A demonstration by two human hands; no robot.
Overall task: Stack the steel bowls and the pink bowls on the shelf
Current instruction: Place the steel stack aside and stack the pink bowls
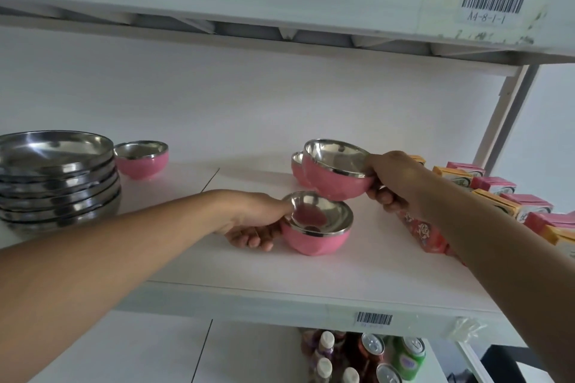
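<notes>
A stack of several steel bowls (56, 177) stands at the left of the white shelf (255, 270). Beside it sits one pink bowl (142, 158) with a steel lining. My left hand (252, 221) grips the rim of a pink bowl (317, 227) that rests on the shelf near the middle. My right hand (395, 180) holds another pink bowl (336, 171) by its rim, lifted and tilted just above and right of the first. A third pink bowl (297, 166) stands behind it, mostly hidden.
Pink and yellow cartons (497, 193) line the right side of the shelf, and a red patterned packet (423, 233) lies under my right forearm. The upper shelf beam (280, 0) hangs close overhead. Bottles and cans (367, 357) stand on the shelf below.
</notes>
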